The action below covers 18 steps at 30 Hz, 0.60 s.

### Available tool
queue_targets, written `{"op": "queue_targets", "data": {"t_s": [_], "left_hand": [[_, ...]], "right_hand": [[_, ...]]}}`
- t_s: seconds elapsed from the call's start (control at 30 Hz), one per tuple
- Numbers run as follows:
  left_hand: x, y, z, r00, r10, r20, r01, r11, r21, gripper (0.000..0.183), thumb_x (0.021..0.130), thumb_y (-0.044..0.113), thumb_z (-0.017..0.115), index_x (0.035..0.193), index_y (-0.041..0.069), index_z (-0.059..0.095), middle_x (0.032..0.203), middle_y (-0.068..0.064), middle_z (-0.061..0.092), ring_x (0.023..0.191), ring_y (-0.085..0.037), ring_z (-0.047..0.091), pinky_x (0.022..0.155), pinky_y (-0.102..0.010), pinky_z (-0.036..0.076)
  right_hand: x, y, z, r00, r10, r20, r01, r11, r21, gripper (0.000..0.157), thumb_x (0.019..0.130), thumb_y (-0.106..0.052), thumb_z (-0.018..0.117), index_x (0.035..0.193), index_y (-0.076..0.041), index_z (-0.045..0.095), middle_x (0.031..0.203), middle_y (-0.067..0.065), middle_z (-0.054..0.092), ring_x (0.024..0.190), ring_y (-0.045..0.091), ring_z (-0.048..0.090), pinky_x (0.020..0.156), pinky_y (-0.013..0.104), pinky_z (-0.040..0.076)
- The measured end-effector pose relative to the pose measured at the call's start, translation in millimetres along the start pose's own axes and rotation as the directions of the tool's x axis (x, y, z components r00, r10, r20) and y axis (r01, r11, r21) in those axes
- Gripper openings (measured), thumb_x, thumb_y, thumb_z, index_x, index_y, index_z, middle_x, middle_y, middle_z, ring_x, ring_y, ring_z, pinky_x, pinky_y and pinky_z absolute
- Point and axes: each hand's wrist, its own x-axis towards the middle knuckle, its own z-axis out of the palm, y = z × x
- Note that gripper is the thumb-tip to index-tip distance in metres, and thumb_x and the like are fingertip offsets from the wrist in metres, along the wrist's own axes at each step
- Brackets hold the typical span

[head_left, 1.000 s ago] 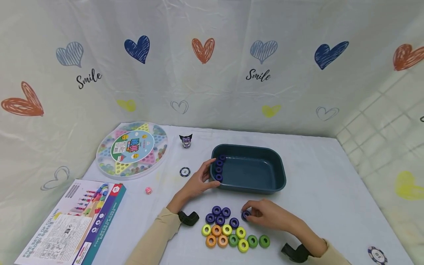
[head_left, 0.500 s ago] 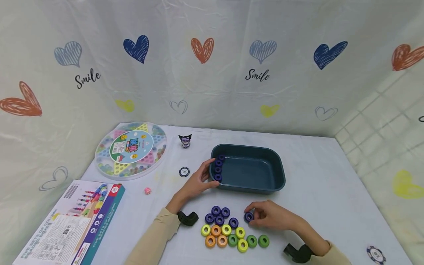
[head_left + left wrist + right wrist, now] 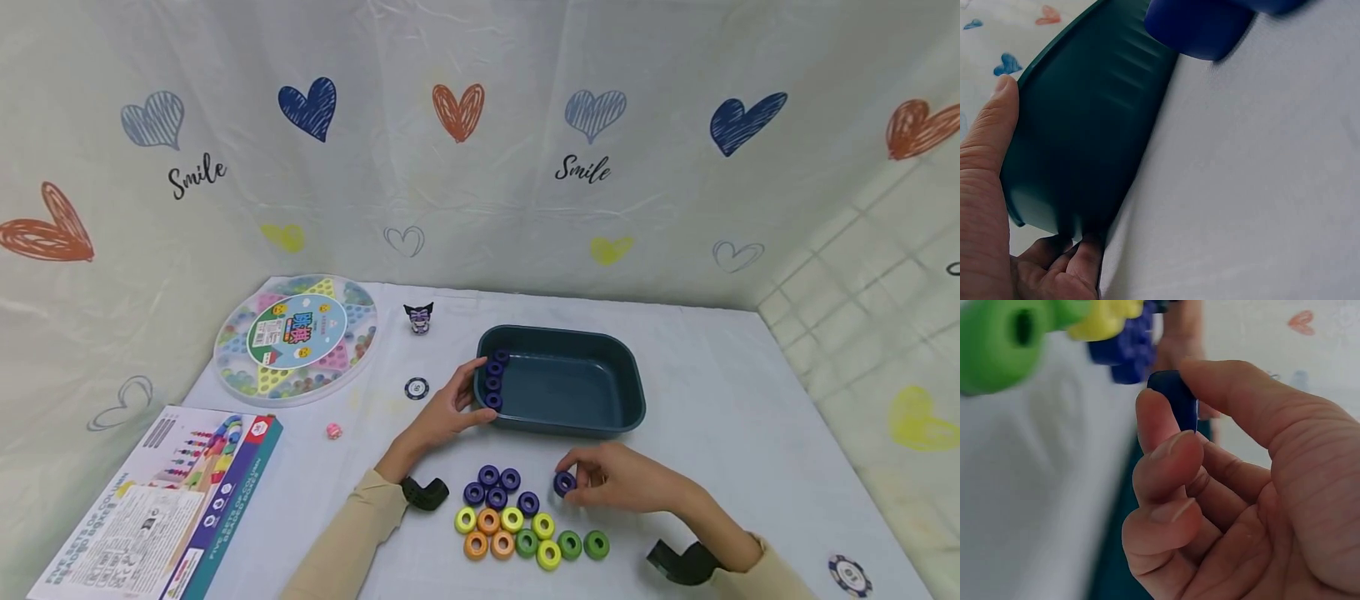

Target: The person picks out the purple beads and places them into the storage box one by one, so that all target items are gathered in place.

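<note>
My right hand [image 3: 628, 477] pinches a dark purple ring bead [image 3: 565, 483] between thumb and index finger, just right of the loose beads. In the right wrist view this bead [image 3: 1177, 394] shows edge-on at the fingertips. My left hand [image 3: 452, 410] holds the left end of a dark teal tray [image 3: 567, 426]. Its thumb [image 3: 997, 119] lies at the rim in the left wrist view, with the other fingers against another side. Several purple beads [image 3: 492, 383] stand in a row along the tray's left inner wall.
Several loose purple [image 3: 497, 497], yellow [image 3: 549, 555], orange [image 3: 502, 545] and green beads [image 3: 570, 545] lie before the tray. Leftward are a round board game [image 3: 300, 333], a beads box [image 3: 157, 508], a small figure [image 3: 419, 317], a pink bead [image 3: 333, 431] and a chip [image 3: 417, 388].
My right hand has drawn the pinched purple bead slightly right and up, away from the loose beads. My left hand stays at the tray.
</note>
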Motion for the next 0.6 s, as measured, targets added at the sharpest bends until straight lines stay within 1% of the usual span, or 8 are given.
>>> {"op": "queue_targets", "data": {"t_s": [0.1,0.2,0.4,0.5,0.6], "left_hand": [[-2.0,12.0,-1.5,1.0,-0.002,0.015,0.002,1.0,-0.006,0.08,0.082,0.02,0.067,0.144,0.013,0.017,0.147,-0.015,0.018,0.132,-0.026,0.024,0.104,-0.04,0.027],[-2.6,15.9,-2.0,1.0,-0.006,0.024,0.006,1.0,0.0,0.079,0.083,0.019,0.066,0.144,0.012,0.017,0.147,-0.016,0.018,0.132,-0.026,0.024,0.104,-0.04,0.027],[-2.1,14.4,-1.9,1.0,0.003,0.028,-0.003,1.0,-0.008,0.078,0.083,0.018,0.066,0.144,0.011,0.016,0.146,-0.018,0.018,0.132,-0.027,0.023,0.105,-0.039,0.026],[-1.8,13.6,-1.9,1.0,0.01,0.028,-0.01,1.0,-0.009,0.078,0.083,0.017,0.066,0.144,0.01,0.016,0.146,-0.019,0.018,0.132,-0.028,0.023,0.105,-0.04,0.025],[-1.4,14.0,-1.9,0.999,0.013,0.031,-0.013,1.0,-0.011,0.079,0.083,0.017,0.066,0.144,0.01,0.016,0.146,-0.019,0.018,0.132,-0.028,0.023,0.105,-0.041,0.025]], "right_hand": [[2.2,-7.9,-10.7,0.999,-0.017,-0.027,0.015,0.999,-0.05,0.035,0.08,-0.041,0.065,0.106,-0.017,0.06,0.07,-0.01,0.057,0.061,0.003,0.048,0.051,0.019,0.043],[6.1,-13.2,-22.0,0.998,-0.037,-0.054,0.032,0.995,-0.091,0.036,0.081,-0.042,0.064,0.107,-0.017,0.06,0.07,-0.01,0.056,0.061,0.004,0.048,0.051,0.019,0.043],[19.7,-16.3,-44.9,0.995,-0.044,-0.089,0.033,0.993,-0.117,0.036,0.082,-0.039,0.064,0.108,-0.014,0.059,0.069,-0.008,0.055,0.06,0.006,0.05,0.051,0.021,0.045],[30.5,-13.8,-55.3,0.994,-0.043,-0.105,0.028,0.99,-0.14,0.038,0.083,-0.038,0.063,0.109,-0.011,0.059,0.069,-0.008,0.056,0.059,0.006,0.05,0.052,0.022,0.046],[42.9,-10.7,-64.4,0.993,-0.041,-0.115,0.023,0.987,-0.159,0.039,0.084,-0.036,0.063,0.109,-0.007,0.058,0.068,-0.004,0.057,0.055,0.008,0.05,0.051,0.023,0.047]]}}
